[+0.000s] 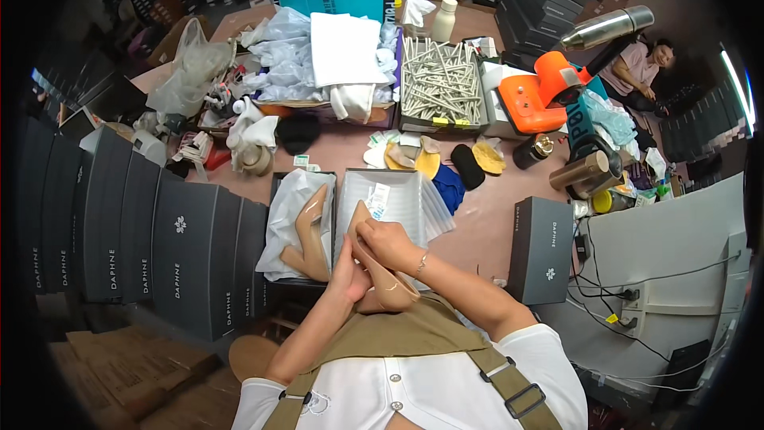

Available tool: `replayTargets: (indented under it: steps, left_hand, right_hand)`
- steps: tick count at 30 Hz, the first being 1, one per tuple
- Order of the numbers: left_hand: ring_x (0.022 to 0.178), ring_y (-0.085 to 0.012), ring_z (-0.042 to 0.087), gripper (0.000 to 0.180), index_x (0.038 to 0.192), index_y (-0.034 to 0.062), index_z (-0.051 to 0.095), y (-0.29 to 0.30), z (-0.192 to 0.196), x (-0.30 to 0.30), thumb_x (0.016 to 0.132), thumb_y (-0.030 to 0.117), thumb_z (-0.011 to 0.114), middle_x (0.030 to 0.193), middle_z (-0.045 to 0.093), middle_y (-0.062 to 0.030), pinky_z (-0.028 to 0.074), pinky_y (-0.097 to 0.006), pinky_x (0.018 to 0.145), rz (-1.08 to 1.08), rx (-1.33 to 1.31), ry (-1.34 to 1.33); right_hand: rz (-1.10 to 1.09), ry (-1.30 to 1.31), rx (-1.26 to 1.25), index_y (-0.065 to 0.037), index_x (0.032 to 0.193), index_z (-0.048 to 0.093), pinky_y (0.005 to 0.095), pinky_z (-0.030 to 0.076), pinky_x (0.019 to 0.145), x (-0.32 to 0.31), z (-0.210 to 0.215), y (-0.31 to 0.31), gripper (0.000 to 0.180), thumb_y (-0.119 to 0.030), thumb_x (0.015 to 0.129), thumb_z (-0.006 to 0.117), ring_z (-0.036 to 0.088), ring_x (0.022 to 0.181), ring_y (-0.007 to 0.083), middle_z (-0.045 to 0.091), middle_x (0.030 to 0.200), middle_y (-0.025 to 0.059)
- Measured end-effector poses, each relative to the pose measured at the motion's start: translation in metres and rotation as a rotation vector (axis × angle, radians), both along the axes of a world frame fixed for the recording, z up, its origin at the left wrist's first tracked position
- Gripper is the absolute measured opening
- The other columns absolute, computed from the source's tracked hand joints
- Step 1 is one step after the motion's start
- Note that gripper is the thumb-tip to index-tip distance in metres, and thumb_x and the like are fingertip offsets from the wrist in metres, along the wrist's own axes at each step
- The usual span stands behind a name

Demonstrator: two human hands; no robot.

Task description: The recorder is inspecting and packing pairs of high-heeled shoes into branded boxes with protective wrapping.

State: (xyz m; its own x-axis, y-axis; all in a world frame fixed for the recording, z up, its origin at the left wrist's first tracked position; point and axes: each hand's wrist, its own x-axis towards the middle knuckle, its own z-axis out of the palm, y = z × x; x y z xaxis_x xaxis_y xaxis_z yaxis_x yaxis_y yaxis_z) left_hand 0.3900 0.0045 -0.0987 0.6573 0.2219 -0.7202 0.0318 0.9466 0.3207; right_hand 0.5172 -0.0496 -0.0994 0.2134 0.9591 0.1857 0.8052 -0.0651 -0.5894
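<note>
A glossy beige high-heeled pump (395,290) is held in front of my apron, its toe pointing away from me. My left hand (348,276) is closed round its side from the left. My right hand (391,245) has its fingers curled at the shoe's opening near the toe; whether they also hold something inside is hidden. To the left, a matching pump (309,223) lies on white tissue paper (278,227) in an open dark shoebox. Just beyond my hands is a tray-like box part lined with translucent ribbed sheet (398,187).
Stacked dark shoeboxes (191,255) line the left; a closed shoebox (541,251) stands right. Behind are a box of pale sticks (440,80), an orange device (541,95), a dark jar (532,151) and insole pads (467,167). A person (637,72) sits far right.
</note>
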Motion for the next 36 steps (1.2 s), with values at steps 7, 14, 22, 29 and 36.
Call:
replayTargets:
  steps: [7,14,22,29,36]
  left_hand:
    - [0.108,-0.0312,0.056,0.057,0.126,0.0059,0.047,0.056,-0.023,-0.029,0.097,0.053,0.034,0.117,0.057,-0.0141,0.044,-0.051,0.095,0.241,0.016,-0.058]
    - [0.126,-0.0237,0.042,0.056,0.135,0.0089,0.041,0.042,0.017,-0.017,0.097,0.05,0.038,0.134,0.047,-0.009,0.035,-0.04,0.106,0.132,0.019,-0.001]
    - [0.112,-0.0233,0.051,0.057,0.129,0.0095,0.046,0.059,-0.013,-0.04,0.094,0.054,0.043,0.123,0.053,-0.0087,0.041,-0.038,0.098,0.271,-0.035,-0.066]
    - [0.111,-0.0223,0.053,0.064,0.126,0.0071,0.047,0.049,-0.012,-0.03,0.093,0.061,0.037,0.119,0.055,-0.0102,0.043,-0.035,0.096,0.208,0.263,-0.131]
    - [0.129,-0.0241,0.037,0.071,0.139,0.0,0.034,0.025,0.025,-0.021,0.095,0.055,0.038,0.139,0.039,-0.0138,0.028,-0.035,0.108,0.17,0.907,-0.271]
  right_hand:
    - [-0.348,0.423,-0.038,-0.003,0.09,0.061,0.031,0.049,0.057,0.032,0.021,-0.025,0.02,-0.012,0.076,0.072,0.059,0.061,0.0184,0.06,0.072,0.0096]
    - [0.255,-0.396,-0.002,-0.01,0.084,0.057,0.0343,0.045,0.06,-0.018,0.007,0.038,0.009,-0.016,0.077,0.056,0.061,0.07,0.0217,0.056,0.076,0.0052]
    - [-0.09,-0.303,0.018,-0.004,0.107,0.057,0.0357,0.048,0.066,0.002,0.015,-0.007,0.03,-0.014,0.079,0.061,0.062,0.074,0.0259,0.062,0.09,0.0127]
    - [-0.209,2.011,-0.082,-0.003,0.137,0.033,0.0387,0.042,0.102,-0.035,0.033,0.03,0.057,-0.026,0.093,0.06,0.052,0.115,0.0251,0.051,0.125,0.021]
    - [-0.254,2.363,0.427,-0.005,0.137,0.037,0.0343,0.046,0.097,-0.051,0.064,0.047,0.05,-0.019,0.094,0.058,0.054,0.113,0.0187,0.053,0.126,0.0089]
